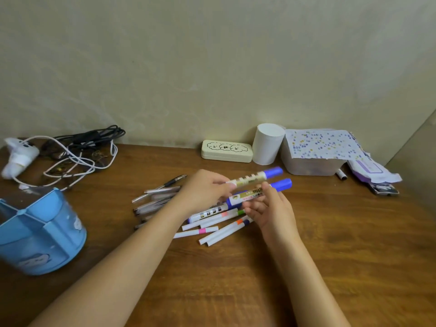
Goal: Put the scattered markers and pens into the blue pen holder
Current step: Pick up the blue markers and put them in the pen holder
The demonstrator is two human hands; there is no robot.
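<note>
My left hand (205, 190) grips a white marker with a blue cap (257, 178), lifted above the desk. Just below it, my right hand (269, 208) pinches a second blue-capped marker (259, 192), also tilted up to the right. Under both hands lies a heap of thin white markers (212, 228) with pink, orange and green bands, plus a third blue marker (207, 213). Several clear and black pens (162, 192) lie left of the heap, partly hidden by my left forearm. The blue pen holder (42, 232) stands at the left edge, its compartments showing nothing inside.
Tangled black and white cables (80, 152) and a white device (18, 156) lie at the back left. Along the wall stand a cream case (226, 151), a white cylinder (267, 143) and a covered plastic box (313, 154). A small marker (341, 174), packets and a phone sit at the right.
</note>
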